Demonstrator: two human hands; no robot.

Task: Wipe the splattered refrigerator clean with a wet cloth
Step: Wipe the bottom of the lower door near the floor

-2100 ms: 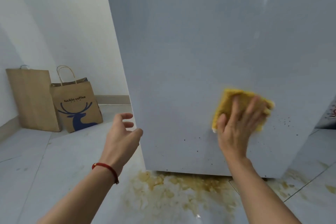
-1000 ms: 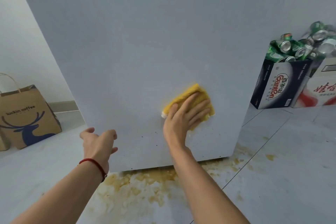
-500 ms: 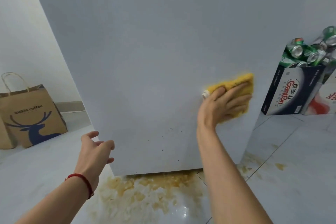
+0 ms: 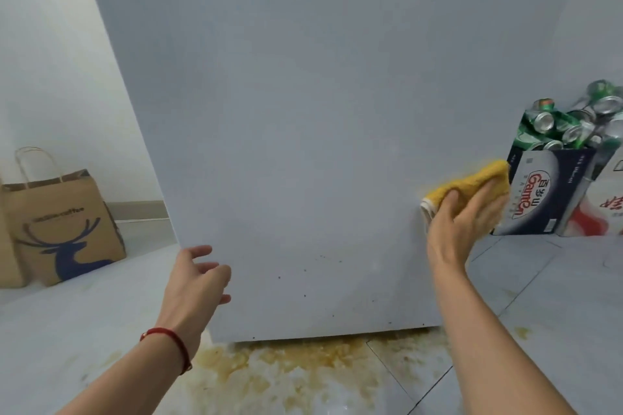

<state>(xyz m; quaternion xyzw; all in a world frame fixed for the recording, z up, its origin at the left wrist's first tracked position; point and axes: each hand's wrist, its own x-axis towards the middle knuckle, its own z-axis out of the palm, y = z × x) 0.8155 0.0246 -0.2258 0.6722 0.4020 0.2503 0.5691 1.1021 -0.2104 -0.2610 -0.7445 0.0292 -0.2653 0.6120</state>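
Note:
The pale grey refrigerator (image 4: 303, 111) fills the middle of the view, its flat side facing me. Small dark specks dot its lower part near the bottom edge. My right hand (image 4: 462, 222) presses a yellow cloth (image 4: 472, 184) flat against the fridge's right edge, fingers straight over it. My left hand (image 4: 197, 280), with a red bracelet on the wrist, hovers in front of the lower left corner of the fridge, fingers relaxed, holding nothing.
A yellow-brown spill (image 4: 303, 371) spreads over the floor tiles under the fridge. Two brown paper bags (image 4: 64, 226) stand at the left wall. A dark carton (image 4: 539, 199) full of green cans and a white-red box (image 4: 603, 209) stand at the right.
My right hand has swept the cloth from the lower middle of the fridge up and rightward to its right edge. My left hand stayed near the lower left corner.

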